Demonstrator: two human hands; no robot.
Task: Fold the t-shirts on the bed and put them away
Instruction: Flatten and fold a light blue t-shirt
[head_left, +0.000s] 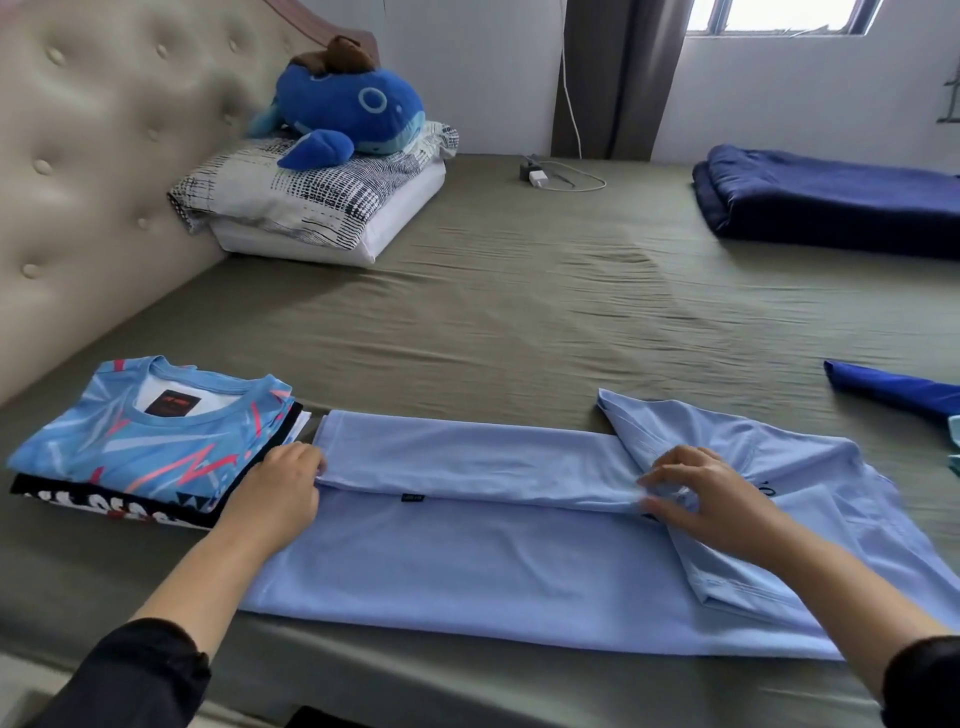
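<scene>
Our left hand has its fingers curled down on the left end of the folded strip, and they seem to pinch the edge of the cloth there. Our right hand has its fingers bent and spread on the same fold, further right, near where the sleeve turns over. It looks like they nip a little bunch of cloth, but the fingertips are blurry, so we cannot be sure.

Both hands hold the plain light blue cotton t-shirt. It lies flat and sideways on the wrinkled olive green bed sheet, close to us, with its far long side folded over toward the middle.

We think this shirt is light, soft and floppy. It bends anywhere and will sag if we lift it by 1 spot. So we should hold it at 2 spots on the folded edge, just as now, and smooth it flat.

Just left of it sits a stack of folded t-shirts, with a light blue one with pink zigzags on top.

A tiny dark tag sits on the fold, and a dark red label sits inside the top shirt's collar. Both are too small to read. Some dark print peeks out by our right hand, too hidden to read.
</scene>
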